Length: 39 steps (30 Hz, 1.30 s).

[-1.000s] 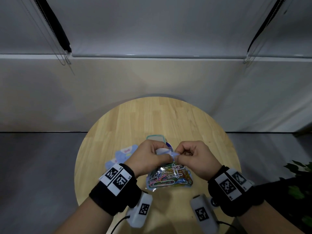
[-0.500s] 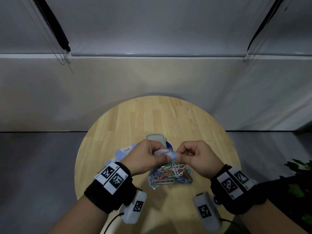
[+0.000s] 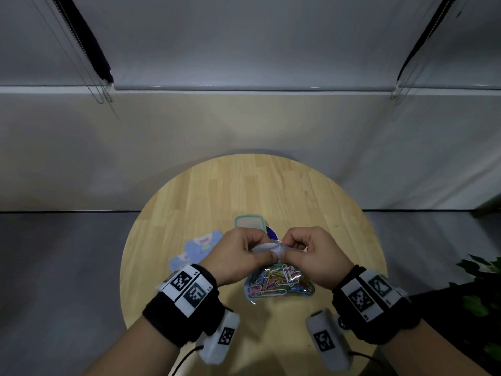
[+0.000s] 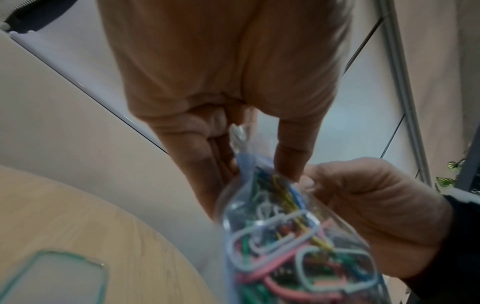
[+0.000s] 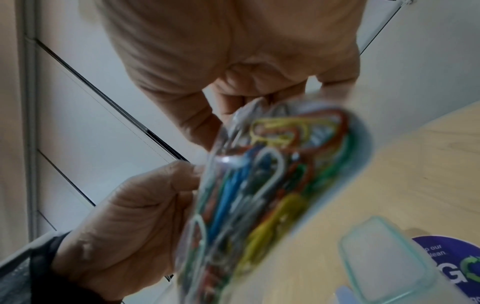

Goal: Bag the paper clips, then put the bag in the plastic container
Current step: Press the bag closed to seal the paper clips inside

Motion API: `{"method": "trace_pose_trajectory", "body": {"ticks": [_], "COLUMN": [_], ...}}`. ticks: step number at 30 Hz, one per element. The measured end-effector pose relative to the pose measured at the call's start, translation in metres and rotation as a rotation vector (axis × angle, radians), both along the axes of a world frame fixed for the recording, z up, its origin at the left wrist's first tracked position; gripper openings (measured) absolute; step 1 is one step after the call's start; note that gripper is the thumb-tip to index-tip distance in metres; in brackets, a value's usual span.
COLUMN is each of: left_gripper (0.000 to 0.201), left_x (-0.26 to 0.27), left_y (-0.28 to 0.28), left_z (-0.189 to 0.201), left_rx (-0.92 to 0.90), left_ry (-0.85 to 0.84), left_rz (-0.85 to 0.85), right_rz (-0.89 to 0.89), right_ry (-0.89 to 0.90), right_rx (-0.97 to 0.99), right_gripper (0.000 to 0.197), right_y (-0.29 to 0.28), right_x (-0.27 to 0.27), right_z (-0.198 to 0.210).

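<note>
The bag hangs over the worktop, pinched at its top strip by both hands: the left hand and the right hand meet fingertip to fingertip along the strip. It is clear plastic with a pale blue edge, stuffed with clips in pink, green, yellow, blue, white and red (blurred in both wrist views). Just beyond the hands, a clear container with a green rim sits on the worktop beside a round purple label reading "our" and a large "G". Pale blue printed bags lie to the left.
</note>
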<state>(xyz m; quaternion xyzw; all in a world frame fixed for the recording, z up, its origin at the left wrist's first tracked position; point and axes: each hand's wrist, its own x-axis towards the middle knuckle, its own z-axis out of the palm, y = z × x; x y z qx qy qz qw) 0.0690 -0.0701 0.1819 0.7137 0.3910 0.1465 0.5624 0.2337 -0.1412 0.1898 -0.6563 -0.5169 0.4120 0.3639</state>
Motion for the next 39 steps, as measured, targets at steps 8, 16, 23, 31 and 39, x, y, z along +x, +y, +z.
{"method": "trace_pose_trajectory", "body": {"ticks": [8,16,23,31,39], "left_gripper": [0.030,0.017,0.016,0.010,0.007], "left_x": [-0.002,-0.002,-0.003,-0.007,-0.008], "left_y": [0.005,0.006,0.011,0.015,0.017], "left_z": [-0.003,-0.008,-0.006,-0.004,-0.008], "left_rx": [0.021,0.032,0.034,-0.091,-0.075], "left_ry": [0.003,0.029,0.058,0.014,0.026], "left_rz": [0.018,0.002,0.007,0.041,0.052], "right_rz": [0.028,0.011,-0.023,-0.030,-0.058], "right_ry": [0.002,-0.053,-0.016,-0.044,-0.022], "right_rx": [-0.027,-0.036,-0.018,-0.028,-0.054], "right_gripper": [0.016,0.019,0.017,0.028,0.012], "right_y": [0.000,0.003,0.002,0.005,0.005], "right_x": [0.004,0.003,-0.002,0.001,-0.002], "right_z": [-0.004,-0.011,-0.012,-0.014,-0.017]}}
